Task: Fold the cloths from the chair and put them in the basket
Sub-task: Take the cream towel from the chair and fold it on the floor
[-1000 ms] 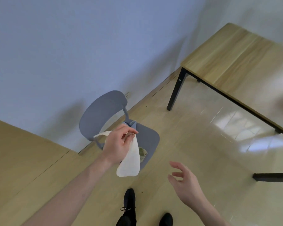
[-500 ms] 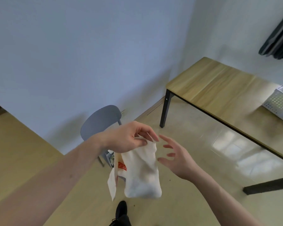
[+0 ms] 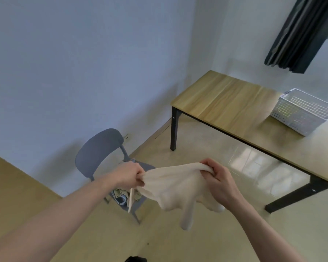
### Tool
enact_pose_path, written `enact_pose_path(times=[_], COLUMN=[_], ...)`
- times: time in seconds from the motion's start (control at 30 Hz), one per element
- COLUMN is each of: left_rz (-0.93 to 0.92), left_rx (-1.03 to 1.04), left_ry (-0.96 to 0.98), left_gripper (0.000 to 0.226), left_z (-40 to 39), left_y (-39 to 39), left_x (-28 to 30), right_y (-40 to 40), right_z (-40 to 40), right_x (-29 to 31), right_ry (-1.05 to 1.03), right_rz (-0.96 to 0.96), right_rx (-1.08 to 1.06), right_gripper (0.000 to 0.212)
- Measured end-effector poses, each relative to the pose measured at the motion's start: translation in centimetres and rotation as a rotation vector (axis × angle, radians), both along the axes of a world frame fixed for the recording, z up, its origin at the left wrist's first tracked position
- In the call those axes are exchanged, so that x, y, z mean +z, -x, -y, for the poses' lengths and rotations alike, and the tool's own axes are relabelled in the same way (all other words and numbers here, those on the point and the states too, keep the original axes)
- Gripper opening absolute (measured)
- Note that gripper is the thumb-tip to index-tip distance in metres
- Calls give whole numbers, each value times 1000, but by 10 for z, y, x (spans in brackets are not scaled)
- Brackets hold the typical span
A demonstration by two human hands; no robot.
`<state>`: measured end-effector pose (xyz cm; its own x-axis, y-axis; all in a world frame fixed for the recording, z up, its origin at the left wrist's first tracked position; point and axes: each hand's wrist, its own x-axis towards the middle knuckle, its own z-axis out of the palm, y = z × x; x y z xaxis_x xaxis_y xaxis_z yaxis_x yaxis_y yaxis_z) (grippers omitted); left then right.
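Observation:
A cream cloth (image 3: 175,188) hangs stretched in the air between both hands. My left hand (image 3: 128,174) grips its left end and my right hand (image 3: 219,178) grips its right end, in front of the grey chair (image 3: 100,150). On the chair seat, partly hidden behind my left arm, lie more crumpled cloths (image 3: 121,196). A white perforated basket (image 3: 303,112) stands on the wooden table (image 3: 233,103) at the right.
The table has black metal legs (image 3: 173,129) and runs along the right side. A dark curtain (image 3: 301,33) hangs at the top right. Glossy floor (image 3: 206,148) lies between chair and table. A white wall stands behind the chair.
My right hand has taken hold of the cloth's other end, and both hands have pulled it out sideways. The view has swung up and right, showing more of the basket.

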<state>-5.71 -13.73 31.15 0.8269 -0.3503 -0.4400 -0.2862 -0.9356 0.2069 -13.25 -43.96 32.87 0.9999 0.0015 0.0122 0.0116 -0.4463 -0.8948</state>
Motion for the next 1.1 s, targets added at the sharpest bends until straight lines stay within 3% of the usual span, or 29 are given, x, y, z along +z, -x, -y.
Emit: enact_pose_path(times=[0.1,0.2,0.37,0.47,0.53,0.57,0.67,0.8,0.87,0.97,1.1], left_rz=[65,142,154,46,2,5,51,116,125,40,-61], left_rx=[83,137,84,-71,-177,-223,-313,-362,-362,-240,-112], left_ry=[17,153,526,633,621,601,466,170,105,200,523], left_gripper=[14,26,36,34,34,35,34,14,15,15,24], left_z=[-11,-10,14,44,65,72,73,38,17,-6,-11], left_y=[-9,-16,-17,-5,3,5,4,7,11,14,19], left_x=[-24,-23,18,50,61,62,51,11,-15,-37,-27], right_y=[8,20,45,52,50,48,40,52,63,82,109], right_z=[25,46,42,-3,-46,-63,-87,-81,-77,-73,-74], right_x=[-15,-35,-59,-59,-52,-51,-59,-83,-94,-105,-101], right_ry=[52,139,272,312,232,196,103,56,46,61,134], right_rz=[11,-29,-329,-348,-256,-197,-88,-99,-122,-190,-309], right_rx=[-125,-299,-567,-328,-192,-186,-371,-551,-599,-650,-694], right_gripper=[22,21,7,53,68,61,5,19,19,18,14])
